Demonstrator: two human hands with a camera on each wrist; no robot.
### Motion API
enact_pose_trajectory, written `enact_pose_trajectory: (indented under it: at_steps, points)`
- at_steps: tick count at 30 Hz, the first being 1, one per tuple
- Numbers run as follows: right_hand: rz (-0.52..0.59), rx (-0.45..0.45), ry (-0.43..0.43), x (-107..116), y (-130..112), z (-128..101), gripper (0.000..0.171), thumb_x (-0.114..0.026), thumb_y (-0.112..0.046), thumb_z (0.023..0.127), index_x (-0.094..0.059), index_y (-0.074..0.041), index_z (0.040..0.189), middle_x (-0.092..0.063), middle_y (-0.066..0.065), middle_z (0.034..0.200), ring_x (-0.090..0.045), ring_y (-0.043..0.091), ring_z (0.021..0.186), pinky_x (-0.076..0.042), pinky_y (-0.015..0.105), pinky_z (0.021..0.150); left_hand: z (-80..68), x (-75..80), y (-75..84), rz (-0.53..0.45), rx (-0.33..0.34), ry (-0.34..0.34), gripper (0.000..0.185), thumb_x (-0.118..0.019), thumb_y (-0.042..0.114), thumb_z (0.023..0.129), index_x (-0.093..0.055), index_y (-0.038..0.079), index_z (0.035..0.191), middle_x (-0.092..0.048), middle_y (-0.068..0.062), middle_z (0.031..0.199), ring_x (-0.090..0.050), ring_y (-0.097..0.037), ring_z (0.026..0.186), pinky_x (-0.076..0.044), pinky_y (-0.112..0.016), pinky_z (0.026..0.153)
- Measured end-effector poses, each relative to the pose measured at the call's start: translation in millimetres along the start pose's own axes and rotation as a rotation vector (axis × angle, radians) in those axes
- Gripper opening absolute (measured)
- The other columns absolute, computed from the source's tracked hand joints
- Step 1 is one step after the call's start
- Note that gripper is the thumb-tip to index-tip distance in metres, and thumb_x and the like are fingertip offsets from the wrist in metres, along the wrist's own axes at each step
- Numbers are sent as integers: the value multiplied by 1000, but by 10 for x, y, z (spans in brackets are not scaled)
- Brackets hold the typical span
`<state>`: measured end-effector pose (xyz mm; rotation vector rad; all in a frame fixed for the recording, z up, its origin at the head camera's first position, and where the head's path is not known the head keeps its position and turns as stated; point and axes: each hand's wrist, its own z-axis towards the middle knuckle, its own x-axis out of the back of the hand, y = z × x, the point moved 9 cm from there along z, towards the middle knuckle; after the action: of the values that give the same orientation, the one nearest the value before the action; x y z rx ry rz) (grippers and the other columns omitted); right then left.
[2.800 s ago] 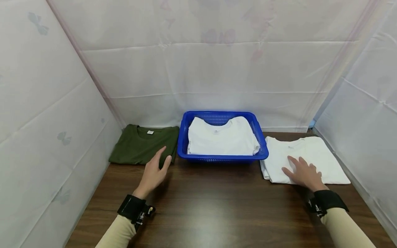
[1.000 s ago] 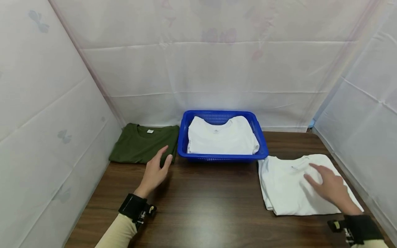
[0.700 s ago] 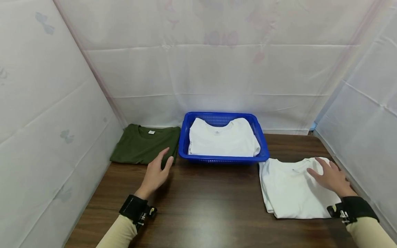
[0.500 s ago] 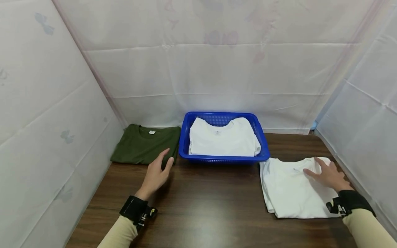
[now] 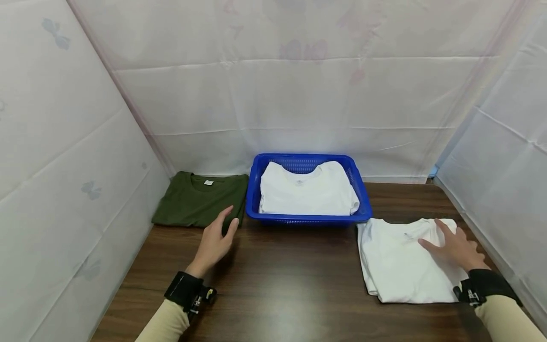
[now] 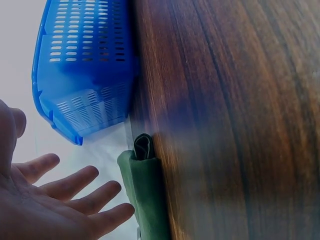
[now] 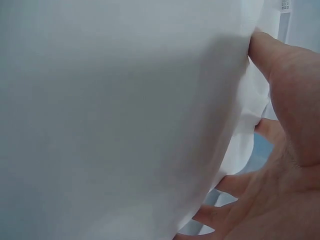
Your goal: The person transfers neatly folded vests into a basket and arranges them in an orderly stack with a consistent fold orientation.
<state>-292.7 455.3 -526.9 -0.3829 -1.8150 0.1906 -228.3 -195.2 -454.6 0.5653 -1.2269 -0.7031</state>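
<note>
A folded white T-shirt (image 5: 403, 266) lies on the table at the right, several layers showing at its left side. My right hand (image 5: 457, 247) is at its right side, thumb on the top cloth and the other fingers bent over the right edge. In the right wrist view the fingertips of that hand (image 7: 270, 150) pass out of sight behind the edge of the white cloth. My left hand (image 5: 215, 240) holds nothing, its fingers spread just in front of a folded dark green T-shirt (image 5: 196, 202). Another folded white T-shirt (image 5: 309, 194) lies inside the blue basket (image 5: 307, 219).
The basket stands at the back middle of the brown wooden table (image 5: 282, 285), between the green T-shirt and the right-hand white one. White fabric sheets (image 5: 278, 95) hang close behind and on both sides of the table.
The right-hand white T-shirt has been drawn nearer along the table. My right hand hovered over its right part, then came down to its right edge. The left hand has stayed in place.
</note>
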Motion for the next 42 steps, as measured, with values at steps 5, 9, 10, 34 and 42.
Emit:
enact_pose_trajectory:
  at_steps: [5,9,10,34,42]
  points:
    - [-17,15,-5,-13,-29,-48,114,-54,-77,90,-4,-3,161,-1,58,140,-11,88,113,-18,93,80,-2,1,-17,3,8,4,56,-52,37,109,-43,7,155,-51,-23,150,-47,-42,139,-37,-59,112]
    - [-30,22,-10,-35,-56,-81,114,-54,-77,90,-5,-3,161,-3,58,141,-11,88,113,-19,92,81,-16,-2,-12,-2,4,0,55,-51,36,109,-42,8,156,-50,-23,151,-47,-42,139,-37,-60,111]
    - [-30,22,-15,-43,-59,-89,115,-54,-78,90,-5,-3,161,-3,58,141,-11,88,113,-19,92,81,-19,-5,-14,-5,2,-1,55,-51,36,109,-42,8,156,-50,-23,151,-47,-42,139,-37,-60,111]
    - [-52,222,20,-31,-536,-382,78,-60,-53,101,-44,12,142,-46,47,134,-48,66,117,-45,73,85,-112,-45,19,-6,0,0,55,-52,35,109,-45,5,154,-53,-24,148,-50,-43,136,-40,-62,109]
    - [-11,260,-2,-87,-769,-508,68,-57,-47,105,-52,11,141,-52,43,133,-53,62,116,-49,64,81,-144,-83,-1,-2,6,5,53,-56,33,108,-46,6,153,-58,-26,141,-55,-42,131,-46,-60,102]
